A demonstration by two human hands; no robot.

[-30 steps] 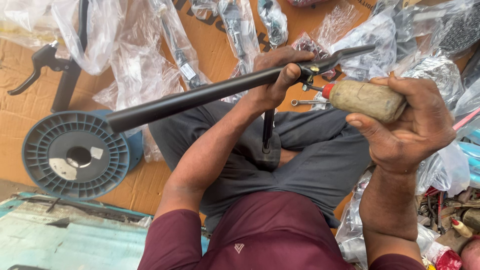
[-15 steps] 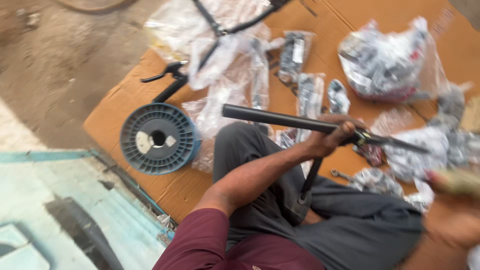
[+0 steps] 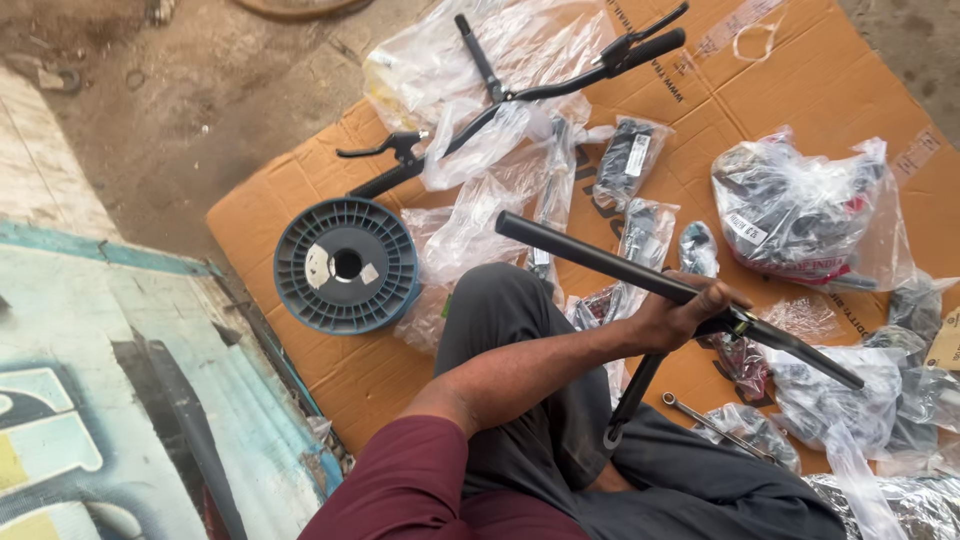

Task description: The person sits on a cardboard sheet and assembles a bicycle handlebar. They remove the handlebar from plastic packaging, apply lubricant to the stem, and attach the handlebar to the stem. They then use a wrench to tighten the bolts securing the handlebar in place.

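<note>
My left hand [image 3: 680, 312] is closed around a long black metal tube [image 3: 580, 255] that slants from upper left to lower right above my lap. A second, shorter black tube [image 3: 630, 400] hangs down from it just under my hand, ending near my grey trousers. A slim metal spanner [image 3: 712, 423] lies below and to the right of the hand, apart from it. My right hand is out of the picture.
A flattened cardboard sheet [image 3: 260, 215] lies on the dirt floor. On it are a blue-grey plastic spool [image 3: 345, 265], black handlebars with brake levers [image 3: 560, 85], and several clear plastic bags of parts [image 3: 800, 215]. A painted board [image 3: 110, 400] lies at the left.
The view has swung left and down. My right hand with the wooden-handled tool has left the frame. My left hand still holds the black tube, now lower over my lap.
</note>
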